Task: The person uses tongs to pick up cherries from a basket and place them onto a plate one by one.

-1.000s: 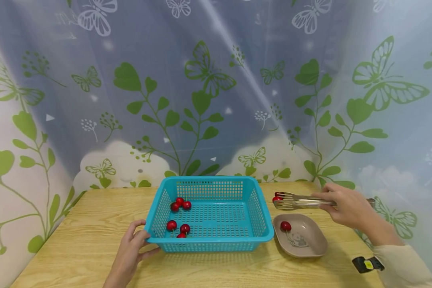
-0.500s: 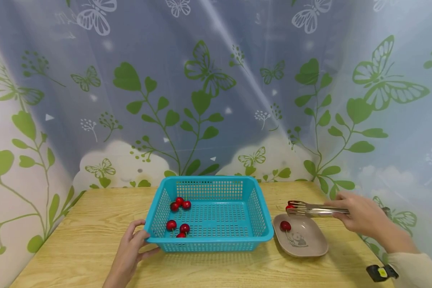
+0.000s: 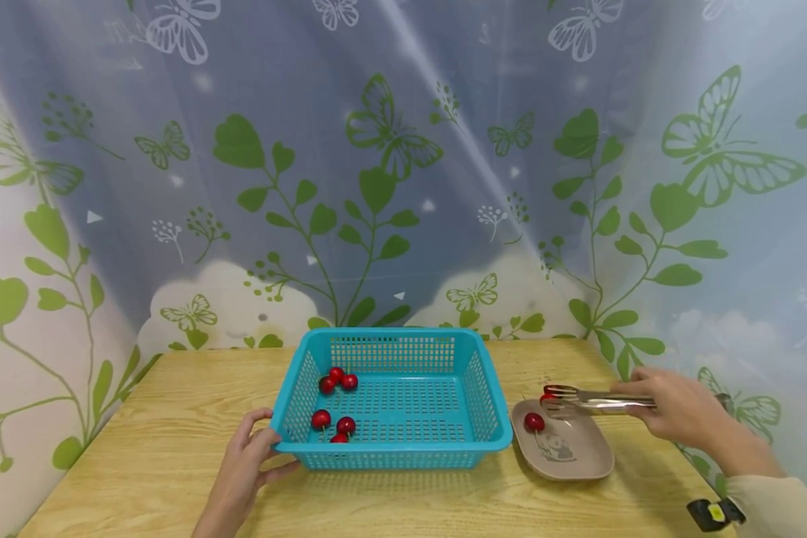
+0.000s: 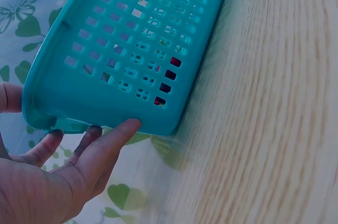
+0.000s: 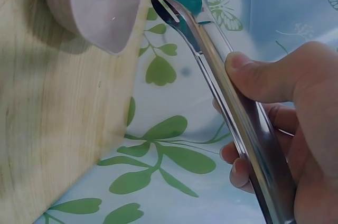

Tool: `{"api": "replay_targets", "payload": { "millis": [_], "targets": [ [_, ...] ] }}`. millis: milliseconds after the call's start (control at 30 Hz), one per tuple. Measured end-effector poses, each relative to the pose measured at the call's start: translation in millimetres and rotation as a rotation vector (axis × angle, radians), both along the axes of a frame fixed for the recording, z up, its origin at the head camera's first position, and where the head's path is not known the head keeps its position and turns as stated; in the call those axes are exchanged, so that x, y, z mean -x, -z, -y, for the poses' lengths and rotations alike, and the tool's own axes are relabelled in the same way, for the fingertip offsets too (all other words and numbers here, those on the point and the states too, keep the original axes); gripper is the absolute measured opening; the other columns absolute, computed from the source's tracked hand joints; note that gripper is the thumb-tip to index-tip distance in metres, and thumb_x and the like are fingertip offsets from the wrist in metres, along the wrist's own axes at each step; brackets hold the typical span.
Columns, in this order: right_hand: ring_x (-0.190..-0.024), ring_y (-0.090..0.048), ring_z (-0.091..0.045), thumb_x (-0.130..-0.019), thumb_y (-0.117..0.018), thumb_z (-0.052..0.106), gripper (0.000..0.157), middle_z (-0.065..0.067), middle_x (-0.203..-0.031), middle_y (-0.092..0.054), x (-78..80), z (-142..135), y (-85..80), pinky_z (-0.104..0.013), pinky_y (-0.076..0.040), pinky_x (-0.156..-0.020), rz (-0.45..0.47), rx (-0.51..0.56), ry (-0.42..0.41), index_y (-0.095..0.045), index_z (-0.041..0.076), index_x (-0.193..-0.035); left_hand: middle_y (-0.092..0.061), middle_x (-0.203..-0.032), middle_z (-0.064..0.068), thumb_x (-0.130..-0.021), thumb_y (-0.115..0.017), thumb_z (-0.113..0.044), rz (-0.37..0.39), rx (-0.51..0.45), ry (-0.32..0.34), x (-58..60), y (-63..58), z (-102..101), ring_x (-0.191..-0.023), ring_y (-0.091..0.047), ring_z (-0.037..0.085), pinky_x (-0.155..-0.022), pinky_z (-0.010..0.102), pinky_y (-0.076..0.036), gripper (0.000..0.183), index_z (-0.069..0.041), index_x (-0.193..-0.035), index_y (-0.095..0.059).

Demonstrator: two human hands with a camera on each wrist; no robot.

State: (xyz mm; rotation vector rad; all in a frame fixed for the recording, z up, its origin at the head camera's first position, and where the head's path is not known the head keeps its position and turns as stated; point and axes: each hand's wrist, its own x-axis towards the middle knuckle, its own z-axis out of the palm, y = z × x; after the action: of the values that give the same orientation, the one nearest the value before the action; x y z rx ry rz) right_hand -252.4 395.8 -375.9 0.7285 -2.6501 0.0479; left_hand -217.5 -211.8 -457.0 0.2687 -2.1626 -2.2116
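Observation:
My right hand (image 3: pixel 679 407) grips a pair of metal tongs (image 3: pixel 601 400), thumb on one arm and fingers round the other in the right wrist view. Between the slotted tong tips is a red cherry (image 3: pixel 547 400), partly hidden, over the back of a beige square bowl (image 3: pixel 595 452). Another cherry (image 3: pixel 534 423) lies in that bowl. My left hand (image 3: pixel 238 463) holds the near left corner of a blue plastic basket (image 3: pixel 393 448); in the left wrist view, its thumb is at the rim and its fingers are against the outer wall. Several cherries (image 3: pixel 320 420) lie in the basket's left half.
The basket and bowl stand side by side on a wood-grain table (image 3: pixel 195 403). A patterned curtain (image 3: pixel 403 187) with leaves and butterflies hangs close behind the table and along its sides.
The right hand has carried the tongs and cherry rightward and down, from behind the bowl to over its back part. The left hand stays at the basket corner.

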Motion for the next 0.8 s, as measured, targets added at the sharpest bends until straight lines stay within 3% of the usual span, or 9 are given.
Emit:
{"api": "replay_targets", "payload": {
  "millis": [233,400,800],
  "targets": [
    [-0.058,-0.028,0.003,-0.085,-0.08,0.015,0.027,0.016,-0.078,-0.047,0.2,-2,3.1,-0.017,-0.022,-0.047,0.119,-0.022,0.057,-0.08,0.018,-0.112,-0.05,-0.146,0.032,-0.101,-0.047,-0.014,0.005,0.004,-0.001,1.2,0.9,0,-0.103,-0.072,0.025,-0.088,0.054,-0.066,0.044,-0.009,-0.144,-0.038],
    [-0.059,-0.029,0.002,-0.086,-0.079,0.016,0.024,0.016,-0.078,-0.049,1.4,-3,8.4,-0.018,-0.023,-0.048,0.171,-0.02,0.054,-0.08,0.018,-0.11,-0.05,-0.146,0.032,-0.101,-0.047,-0.014,0.002,0.007,0.001,1.7,1.4,1,-0.103,-0.072,0.024,-0.087,0.055,-0.066,0.045,-0.008,-0.144,-0.037],
    [-0.06,-0.035,0.003,-0.089,-0.077,0.02,0.023,0.013,-0.084,-0.055,1.4,-6,15.2,-0.019,-0.027,-0.046,0.243,-0.045,0.065,-0.08,0.018,-0.111,-0.049,-0.145,0.033,-0.101,-0.046,-0.013,0.001,0.005,-0.004,-0.2,-1.6,-1,-0.102,-0.072,0.023,-0.087,0.054,-0.066,0.043,-0.008,-0.143,-0.038]
  ]
}}
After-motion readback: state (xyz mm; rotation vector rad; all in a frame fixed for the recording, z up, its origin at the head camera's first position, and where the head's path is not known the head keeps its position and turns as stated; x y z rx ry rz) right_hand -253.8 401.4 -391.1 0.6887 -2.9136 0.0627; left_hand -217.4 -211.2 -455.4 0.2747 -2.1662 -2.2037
